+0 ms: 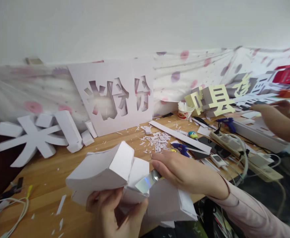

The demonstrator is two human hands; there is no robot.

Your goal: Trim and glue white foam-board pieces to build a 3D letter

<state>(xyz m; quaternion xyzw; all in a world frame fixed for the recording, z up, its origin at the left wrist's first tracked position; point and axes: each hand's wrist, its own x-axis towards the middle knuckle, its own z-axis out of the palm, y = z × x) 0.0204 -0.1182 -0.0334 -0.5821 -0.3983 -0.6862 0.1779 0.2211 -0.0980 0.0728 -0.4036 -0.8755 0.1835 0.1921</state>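
My left hand (117,211) grips a white foam-board letter piece (102,165) from below, its fingers and thumb closed round the lower edges. In my right hand (182,170) is a utility knife (145,183), its wide shiny blade angled down to the left. The blade lies against the letter piece near its middle joint; whether it cuts in, I cannot tell. Most of the knife's handle is hidden by my fingers. The letter piece is held up over the near edge of the wooden table (85,211).
White scraps (158,140) lie on the table beyond my hands. A cut-out board (140,114) leans at the wall, white letter parts (37,135) to its left. Rightward are a blue glue gun (181,148), a power strip (249,158), yellow letters (218,100) and another person's hands (279,122).
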